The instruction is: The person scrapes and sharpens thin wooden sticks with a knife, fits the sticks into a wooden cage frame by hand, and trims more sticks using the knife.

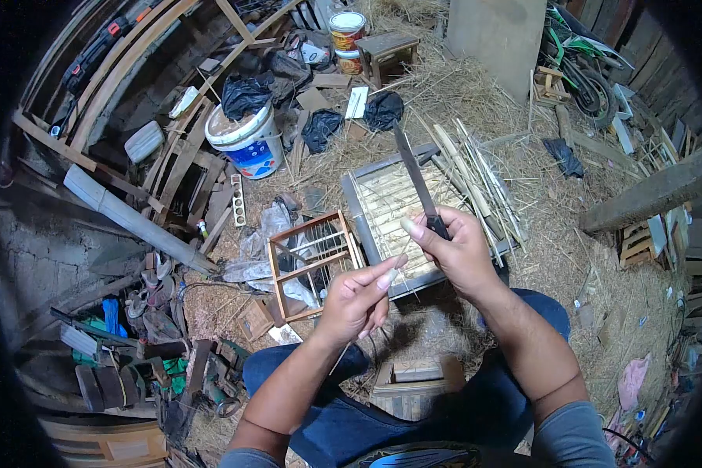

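My right hand [466,256] is closed around the black handle of a knife [417,178], whose long blade points up and away from me. Just left of it, my left hand [355,303] has its thumb and index finger pinched together near the knife handle. Whatever lies in that pinch is too thin to make out. Beneath the hands is a low work table [354,210] with a grey border and pale slats. A bundle of split bamboo strips [469,178] lies across its right side. Beside its left edge stands a small wooden frame [276,269] with thin bars.
A white paint bucket [246,148] with a black bag on top stands at upper left. Farther back are a small wooden stool [386,44] and stacked tubs [347,35]. A wooden post [647,191] juts in from the right. Straw covers the floor around my knees.
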`<action>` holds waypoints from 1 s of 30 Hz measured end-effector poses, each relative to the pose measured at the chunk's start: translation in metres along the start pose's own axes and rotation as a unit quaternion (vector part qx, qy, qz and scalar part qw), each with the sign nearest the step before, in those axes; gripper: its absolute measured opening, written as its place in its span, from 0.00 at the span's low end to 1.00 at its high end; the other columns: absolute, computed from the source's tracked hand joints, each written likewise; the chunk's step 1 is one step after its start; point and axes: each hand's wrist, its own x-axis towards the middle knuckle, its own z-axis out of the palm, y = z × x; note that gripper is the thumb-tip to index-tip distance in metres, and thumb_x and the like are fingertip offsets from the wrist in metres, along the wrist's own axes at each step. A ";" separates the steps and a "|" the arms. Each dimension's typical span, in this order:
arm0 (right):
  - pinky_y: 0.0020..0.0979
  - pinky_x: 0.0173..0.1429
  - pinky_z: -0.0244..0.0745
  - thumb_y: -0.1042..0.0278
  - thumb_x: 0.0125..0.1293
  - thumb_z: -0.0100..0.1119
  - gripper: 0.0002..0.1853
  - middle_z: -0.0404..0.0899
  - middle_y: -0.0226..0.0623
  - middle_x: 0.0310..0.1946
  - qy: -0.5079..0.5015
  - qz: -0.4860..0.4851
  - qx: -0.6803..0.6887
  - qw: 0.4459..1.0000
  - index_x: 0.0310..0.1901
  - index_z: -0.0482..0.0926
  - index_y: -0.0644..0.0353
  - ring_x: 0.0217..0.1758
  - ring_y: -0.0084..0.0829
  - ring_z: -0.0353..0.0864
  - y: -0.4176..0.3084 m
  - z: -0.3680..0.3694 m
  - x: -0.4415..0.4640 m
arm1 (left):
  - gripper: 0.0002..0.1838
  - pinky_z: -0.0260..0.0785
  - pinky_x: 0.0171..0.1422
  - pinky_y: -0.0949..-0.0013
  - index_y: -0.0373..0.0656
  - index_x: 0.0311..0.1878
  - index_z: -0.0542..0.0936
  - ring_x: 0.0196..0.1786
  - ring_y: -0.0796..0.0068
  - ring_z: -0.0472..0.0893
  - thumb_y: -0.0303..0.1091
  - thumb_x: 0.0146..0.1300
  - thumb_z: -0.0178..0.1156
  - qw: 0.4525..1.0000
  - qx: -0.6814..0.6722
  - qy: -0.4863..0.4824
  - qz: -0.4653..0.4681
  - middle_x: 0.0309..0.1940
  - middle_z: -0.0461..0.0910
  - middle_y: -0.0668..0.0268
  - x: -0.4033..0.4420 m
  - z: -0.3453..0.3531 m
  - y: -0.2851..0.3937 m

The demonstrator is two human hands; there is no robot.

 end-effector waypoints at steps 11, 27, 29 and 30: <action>0.45 0.38 0.77 0.56 0.80 0.58 0.14 0.84 0.47 0.27 -0.032 -0.107 -0.378 0.919 0.52 0.82 0.58 0.34 0.52 0.87 0.001 -0.001 -0.017 | 0.24 0.59 0.14 0.77 0.37 0.78 0.70 0.08 0.82 0.64 0.36 0.85 0.51 0.996 -0.087 0.028 0.017 0.13 0.72 0.68 0.003 -0.003 0.000; 0.25 0.39 0.76 0.61 0.80 0.62 0.18 0.87 0.32 0.40 -0.046 -0.003 -0.057 0.997 0.63 0.82 0.63 0.33 0.19 0.81 0.018 -0.004 -0.001 | 0.26 0.60 0.14 0.77 0.36 0.78 0.69 0.07 0.82 0.64 0.37 0.84 0.51 0.997 -0.045 0.054 0.019 0.16 0.76 0.66 0.002 0.001 0.002; 0.28 0.39 0.77 0.60 0.78 0.63 0.17 0.88 0.36 0.38 -0.032 -0.096 -0.191 0.976 0.60 0.84 0.61 0.33 0.26 0.85 0.017 -0.005 -0.004 | 0.25 0.60 0.14 0.77 0.35 0.78 0.69 0.07 0.82 0.63 0.37 0.84 0.51 0.996 -0.055 0.065 0.030 0.16 0.75 0.66 0.003 0.001 0.000; 0.31 0.39 0.79 0.60 0.77 0.64 0.15 0.89 0.40 0.35 -0.016 -0.187 -0.320 0.929 0.58 0.86 0.58 0.33 0.32 0.89 0.014 -0.004 -0.007 | 0.25 0.60 0.14 0.77 0.35 0.77 0.70 0.07 0.82 0.63 0.37 0.84 0.51 0.994 -0.064 0.076 0.041 0.16 0.75 0.66 0.003 0.000 -0.001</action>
